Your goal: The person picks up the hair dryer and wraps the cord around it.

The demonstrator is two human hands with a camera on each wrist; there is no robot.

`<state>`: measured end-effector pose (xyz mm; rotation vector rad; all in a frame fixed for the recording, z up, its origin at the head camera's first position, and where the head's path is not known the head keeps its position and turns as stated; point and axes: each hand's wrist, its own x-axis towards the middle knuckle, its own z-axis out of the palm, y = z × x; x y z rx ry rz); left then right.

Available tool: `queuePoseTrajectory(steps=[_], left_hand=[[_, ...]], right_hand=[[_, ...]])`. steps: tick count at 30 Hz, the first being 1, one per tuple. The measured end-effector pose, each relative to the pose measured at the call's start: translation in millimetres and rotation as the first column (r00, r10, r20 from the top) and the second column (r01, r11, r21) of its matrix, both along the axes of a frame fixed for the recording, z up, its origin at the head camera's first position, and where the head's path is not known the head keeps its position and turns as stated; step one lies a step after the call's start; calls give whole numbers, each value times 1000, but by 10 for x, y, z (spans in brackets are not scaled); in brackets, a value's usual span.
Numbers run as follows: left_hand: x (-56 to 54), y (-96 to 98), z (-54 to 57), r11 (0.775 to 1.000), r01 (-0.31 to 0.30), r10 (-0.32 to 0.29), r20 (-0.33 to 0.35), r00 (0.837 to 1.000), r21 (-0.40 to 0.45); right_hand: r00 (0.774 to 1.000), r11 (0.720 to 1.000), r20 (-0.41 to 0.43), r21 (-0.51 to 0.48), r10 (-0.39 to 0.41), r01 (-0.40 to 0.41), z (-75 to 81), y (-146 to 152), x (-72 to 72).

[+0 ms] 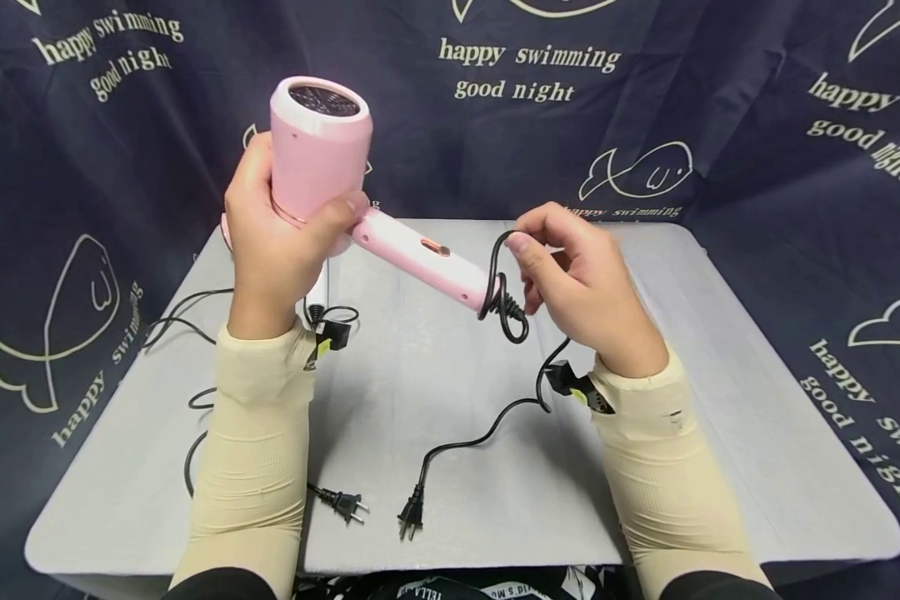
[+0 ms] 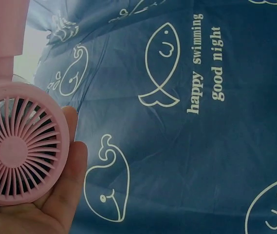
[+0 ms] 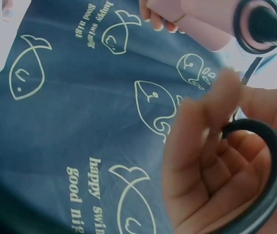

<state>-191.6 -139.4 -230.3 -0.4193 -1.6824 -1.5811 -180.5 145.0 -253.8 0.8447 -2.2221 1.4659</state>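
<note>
My left hand (image 1: 270, 242) grips the barrel of a pink and white hair dryer (image 1: 318, 158), thumb near the handle joint. The dryer is raised above the table, barrel opening upward, handle slanting down to the right. In the left wrist view its slatted rear grille (image 2: 14, 152) rests against the fingers. My right hand (image 1: 581, 283) pinches the black power cord (image 1: 462, 444) between thumb and forefinger, beside the handle's end. There the cord forms loops around the handle's tip. Its far stretch runs down to a two-pin plug (image 1: 412, 508) on the table.
Behind my left wrist, a white handle (image 1: 317, 287) with its own black cord shows, mostly hidden. Another two-pin plug (image 1: 345, 504) lies near the front, with more cord at the left. The grey-white table (image 1: 720, 467) has a dark printed curtain (image 1: 525, 150) around it.
</note>
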Motion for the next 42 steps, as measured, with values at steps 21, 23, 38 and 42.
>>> queuePoseTrajectory(steps=[21, 23, 38, 42], left_hand=[[-133, -49, -20, 974, -70, 105, -155, 982, 214], [-88, -39, 19, 969, -69, 109, -163, 981, 238], [-73, -22, 31, 957, -72, 110, -124, 986, 281], [-73, 27, 13, 962, -110, 129, -63, 990, 249]], right_hand=[[989, 866, 33, 479, 144, -142, -140, -217, 50], [989, 861, 48, 487, 139, -144, -121, -225, 94], [992, 815, -14, 572, 125, -95, -63, -264, 255], [989, 810, -58, 581, 134, -76, -81, -279, 274]])
